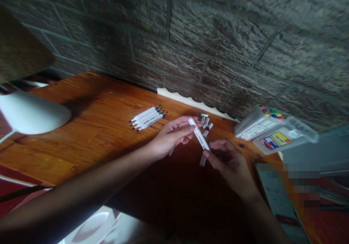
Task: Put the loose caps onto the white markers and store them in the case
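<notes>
Both my hands hold one white marker [198,133] over a wooden table [89,124]. My left hand [171,135] pinches its upper, pink-tipped end with the fingers closed round it. My right hand [229,160] grips the lower end, fingers curled. A second white marker [202,160] lies just under my right fingers. Several loose markers [205,122] lie behind the held one. A neat row of white markers [148,117] with dark tips rests further left on the table.
A clear plastic marker case [259,122] and its lid [286,138] sit at the right by the brick wall [207,29]. A white lamp head [29,113] hangs over the left. A book [283,200] lies at the lower right.
</notes>
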### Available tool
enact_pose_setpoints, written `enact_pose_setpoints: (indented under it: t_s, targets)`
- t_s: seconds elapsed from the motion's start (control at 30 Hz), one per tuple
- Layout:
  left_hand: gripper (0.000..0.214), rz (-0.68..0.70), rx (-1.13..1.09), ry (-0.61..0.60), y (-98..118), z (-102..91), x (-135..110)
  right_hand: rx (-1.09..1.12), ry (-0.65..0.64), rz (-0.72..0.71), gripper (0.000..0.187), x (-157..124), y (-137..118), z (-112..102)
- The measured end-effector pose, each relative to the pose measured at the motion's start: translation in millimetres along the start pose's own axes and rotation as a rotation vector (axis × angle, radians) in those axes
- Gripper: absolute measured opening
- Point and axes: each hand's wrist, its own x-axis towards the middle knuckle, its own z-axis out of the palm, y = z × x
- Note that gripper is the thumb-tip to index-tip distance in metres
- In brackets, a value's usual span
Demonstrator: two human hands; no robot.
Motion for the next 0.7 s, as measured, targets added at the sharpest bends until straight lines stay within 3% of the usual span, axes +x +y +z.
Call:
enact_pose_setpoints:
  t_s: [0.17,0.4,0.47,0.57,0.7]
  targets:
    - [0.027,0.044,0.062,-0.033,-4,0.5,1,0.108,-0.204,0.159,0.035,1,3,-1]
    - [0.037,0.053,0.286,-0.151,0,3.7,1,0.013,-0.29,0.079,0.018,1,3,7]
    - [0.042,0.077,0.39,-0.121,0,1.2,-1,-0.019,-0.209,0.022,0.023,4,1,6]
    - [0.042,0.125,0.495,-0.054,2,-5.7,-1,-0.068,0.036,-0.092,0.028,15,-11,-13]
    - [0.039,0.214,0.629,-0.023,20,-3.3,6,-0.189,0.435,-0.282,0.031,38,-44,-74]
